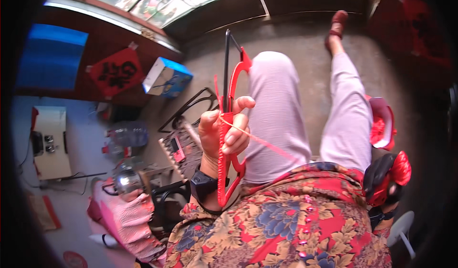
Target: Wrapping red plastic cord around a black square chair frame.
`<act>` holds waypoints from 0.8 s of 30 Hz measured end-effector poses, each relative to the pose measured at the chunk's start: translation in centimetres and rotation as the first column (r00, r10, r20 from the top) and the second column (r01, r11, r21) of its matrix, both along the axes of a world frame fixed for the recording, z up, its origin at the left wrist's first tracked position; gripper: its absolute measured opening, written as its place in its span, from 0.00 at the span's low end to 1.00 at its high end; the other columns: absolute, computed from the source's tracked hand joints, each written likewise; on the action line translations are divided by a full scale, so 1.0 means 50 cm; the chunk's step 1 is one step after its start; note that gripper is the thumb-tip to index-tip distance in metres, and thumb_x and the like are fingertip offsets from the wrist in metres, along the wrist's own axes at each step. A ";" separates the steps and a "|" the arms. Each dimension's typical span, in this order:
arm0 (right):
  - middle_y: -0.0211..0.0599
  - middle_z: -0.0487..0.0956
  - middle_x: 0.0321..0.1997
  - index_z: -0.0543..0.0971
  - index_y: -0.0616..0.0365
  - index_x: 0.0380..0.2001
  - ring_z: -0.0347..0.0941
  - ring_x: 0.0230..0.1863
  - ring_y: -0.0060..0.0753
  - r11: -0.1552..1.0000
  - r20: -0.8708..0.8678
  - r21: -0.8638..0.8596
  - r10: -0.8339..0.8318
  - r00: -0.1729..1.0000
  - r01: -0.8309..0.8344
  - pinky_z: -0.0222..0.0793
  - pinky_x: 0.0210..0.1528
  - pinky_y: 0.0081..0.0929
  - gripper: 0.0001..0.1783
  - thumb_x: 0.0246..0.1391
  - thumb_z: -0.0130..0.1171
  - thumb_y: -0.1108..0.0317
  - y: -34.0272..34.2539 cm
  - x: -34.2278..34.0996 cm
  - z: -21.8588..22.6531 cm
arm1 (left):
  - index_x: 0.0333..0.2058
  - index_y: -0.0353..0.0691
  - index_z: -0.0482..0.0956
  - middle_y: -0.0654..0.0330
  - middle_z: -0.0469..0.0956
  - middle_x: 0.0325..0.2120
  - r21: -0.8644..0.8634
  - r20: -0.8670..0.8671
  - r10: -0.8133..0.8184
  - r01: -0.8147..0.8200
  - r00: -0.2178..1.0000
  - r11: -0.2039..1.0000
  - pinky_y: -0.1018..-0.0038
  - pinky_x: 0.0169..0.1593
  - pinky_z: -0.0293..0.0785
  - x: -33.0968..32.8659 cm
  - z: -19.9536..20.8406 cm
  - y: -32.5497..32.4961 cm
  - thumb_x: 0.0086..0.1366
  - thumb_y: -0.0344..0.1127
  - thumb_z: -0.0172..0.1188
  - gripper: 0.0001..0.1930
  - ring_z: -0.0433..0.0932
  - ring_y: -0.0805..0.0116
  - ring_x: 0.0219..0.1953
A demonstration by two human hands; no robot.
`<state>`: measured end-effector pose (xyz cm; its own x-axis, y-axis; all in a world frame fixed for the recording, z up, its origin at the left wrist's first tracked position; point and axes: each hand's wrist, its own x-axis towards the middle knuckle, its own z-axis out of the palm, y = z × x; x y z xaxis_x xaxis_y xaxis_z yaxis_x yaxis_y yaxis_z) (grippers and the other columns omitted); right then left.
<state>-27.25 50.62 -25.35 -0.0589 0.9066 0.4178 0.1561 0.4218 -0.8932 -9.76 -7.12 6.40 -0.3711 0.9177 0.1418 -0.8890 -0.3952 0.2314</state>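
My left hand (210, 136) is closed round a narrow black metal frame (226, 65), held upright over my lap. Red cord (221, 165) is wound tightly along one side of it, and a curved red-covered part (234, 79) stands on the other. A loose pinkish-red strand (265, 145) crosses from the frame over my thigh and blurs at its far end. Low at the right, my right hand (393, 191) is mostly hidden beside a black-and-red object (378, 178) and a shiny red bundle (401, 168). Its fingers cannot be made out.
Black bent frames (193, 106) lie left of my knee near a tray-like surface with a red item (178, 149). A blue-and-white box (167, 77) stands beyond. Clear plastic bottles (129, 135) are on the left. An open container with red contents (381, 124) sits beside my right leg.
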 end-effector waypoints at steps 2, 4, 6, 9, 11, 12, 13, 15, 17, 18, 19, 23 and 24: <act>0.36 0.75 0.53 0.74 0.57 0.50 0.69 0.53 0.27 0.988 0.170 -0.153 0.054 0.984 -0.027 0.66 0.56 0.28 0.23 0.66 0.39 0.52 -0.115 -0.045 -0.025 | 0.56 0.21 0.55 0.56 0.72 0.17 -0.046 0.007 0.094 -0.094 0.996 0.995 0.78 0.16 0.67 0.011 0.013 -0.051 0.63 0.44 0.49 0.32 0.70 0.72 0.12; 0.35 0.75 0.52 0.74 0.57 0.50 0.69 0.52 0.27 0.989 0.254 -0.148 0.028 0.967 0.010 0.66 0.55 0.28 0.23 0.66 0.40 0.52 -0.106 0.003 -0.007 | 0.55 0.23 0.56 0.56 0.73 0.16 0.086 -0.055 0.062 -0.057 0.997 0.995 0.80 0.12 0.63 0.021 0.014 -0.066 0.62 0.44 0.51 0.32 0.71 0.71 0.10; 0.35 0.75 0.51 0.74 0.57 0.50 0.69 0.51 0.27 0.972 0.308 -0.225 0.133 0.942 -0.064 0.67 0.54 0.27 0.22 0.65 0.41 0.53 -0.233 -0.033 -0.003 | 0.53 0.24 0.58 0.56 0.74 0.15 0.018 -0.046 0.115 -0.114 0.992 0.993 0.81 0.09 0.59 0.030 0.025 -0.082 0.60 0.43 0.53 0.30 0.71 0.70 0.09; 0.35 0.75 0.50 0.74 0.58 0.50 0.70 0.49 0.26 0.990 0.386 -0.140 0.069 0.920 -0.015 0.67 0.53 0.27 0.22 0.65 0.42 0.54 -0.148 0.070 0.024 | 0.44 0.32 0.62 0.54 0.79 0.17 0.082 -0.087 0.060 -0.053 0.994 0.995 0.82 0.10 0.59 0.028 0.021 -0.068 0.61 0.41 0.54 0.20 0.76 0.69 0.11; 0.34 0.75 0.50 0.74 0.58 0.50 0.70 0.48 0.26 0.988 0.414 -0.147 0.095 0.905 -0.037 0.67 0.52 0.27 0.21 0.64 0.43 0.54 -0.157 0.086 0.028 | 0.43 0.33 0.63 0.54 0.79 0.17 0.098 -0.091 0.064 -0.055 0.994 0.994 0.83 0.10 0.60 0.023 0.011 -0.069 0.61 0.40 0.55 0.19 0.77 0.69 0.12; 0.34 0.75 0.49 0.74 0.58 0.50 0.70 0.48 0.26 0.988 0.426 -0.146 0.109 0.898 -0.050 0.67 0.51 0.27 0.21 0.64 0.43 0.55 -0.152 0.079 0.042 | 0.42 0.34 0.64 0.54 0.79 0.18 0.123 -0.102 0.067 -0.055 0.992 0.991 0.83 0.10 0.60 0.020 0.006 -0.066 0.62 0.39 0.56 0.17 0.78 0.68 0.13; 0.34 0.75 0.49 0.74 0.58 0.50 0.70 0.47 0.26 0.988 0.435 -0.145 0.108 0.894 -0.049 0.67 0.51 0.27 0.21 0.64 0.44 0.55 -0.151 0.082 0.052 | 0.39 0.36 0.66 0.56 0.78 0.19 0.136 -0.120 0.074 -0.057 0.990 0.989 0.81 0.12 0.62 0.014 0.005 -0.059 0.63 0.38 0.56 0.13 0.78 0.68 0.14; 0.34 0.76 0.48 0.73 0.59 0.50 0.70 0.47 0.25 0.986 0.451 -0.149 0.138 0.882 -0.078 0.68 0.50 0.26 0.21 0.64 0.44 0.56 -0.151 0.081 0.064 | 0.38 0.35 0.66 0.53 0.77 0.19 0.046 -0.100 0.124 -0.120 0.987 0.992 0.79 0.12 0.64 0.017 0.014 -0.034 0.63 0.36 0.55 0.12 0.77 0.66 0.15; 0.33 0.76 0.48 0.73 0.59 0.50 0.70 0.46 0.25 0.983 0.459 -0.151 0.163 0.873 -0.103 0.68 0.49 0.26 0.20 0.63 0.45 0.56 -0.159 0.087 0.080 | 0.36 0.35 0.69 0.49 0.76 0.22 -0.179 -0.080 0.125 -0.137 0.989 0.974 0.78 0.14 0.66 0.017 0.019 -0.017 0.63 0.34 0.55 0.08 0.78 0.61 0.19; 0.33 0.76 0.47 0.73 0.59 0.50 0.71 0.45 0.25 0.979 0.464 -0.163 0.185 0.867 -0.121 0.68 0.49 0.26 0.20 0.63 0.46 0.57 -0.172 0.088 0.075 | 0.37 0.37 0.71 0.53 0.77 0.23 -0.400 -0.160 0.110 -0.166 0.981 0.901 0.80 0.14 0.66 0.017 0.028 0.002 0.63 0.36 0.57 0.09 0.78 0.64 0.18; 0.33 0.76 0.47 0.73 0.59 0.50 0.71 0.45 0.25 0.979 0.460 -0.157 0.188 0.868 -0.128 0.68 0.48 0.26 0.20 0.63 0.46 0.57 -0.160 0.090 0.093 | 0.35 0.37 0.72 0.54 0.77 0.22 -0.538 -0.238 0.107 -0.223 0.965 0.813 0.80 0.14 0.66 0.020 0.034 0.029 0.63 0.37 0.57 0.10 0.77 0.65 0.18; 0.32 0.76 0.46 0.73 0.60 0.50 0.71 0.43 0.24 0.971 0.469 -0.221 0.192 0.862 -0.096 0.69 0.46 0.25 0.19 0.62 0.48 0.58 -0.170 0.160 0.131 | 0.36 0.40 0.71 0.59 0.77 0.22 -0.738 -0.385 0.050 -0.339 0.922 0.584 0.79 0.20 0.71 0.065 0.039 0.109 0.60 0.39 0.61 0.12 0.78 0.69 0.21; 0.32 0.76 0.45 0.73 0.60 0.50 0.71 0.42 0.24 0.959 0.456 -0.260 0.228 0.861 -0.115 0.69 0.46 0.25 0.19 0.62 0.48 0.59 -0.206 0.165 0.134 | 0.36 0.40 0.71 0.59 0.77 0.23 -0.733 -0.405 0.066 -0.367 0.912 0.573 0.76 0.23 0.73 0.076 0.007 0.110 0.60 0.38 0.61 0.11 0.79 0.68 0.22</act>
<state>-19.00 40.33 -18.66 -0.3627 0.9273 0.0927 0.5288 0.2866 -0.7989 -5.94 -1.62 6.74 -0.6489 0.6175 -0.4445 -0.6230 -0.0957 0.7764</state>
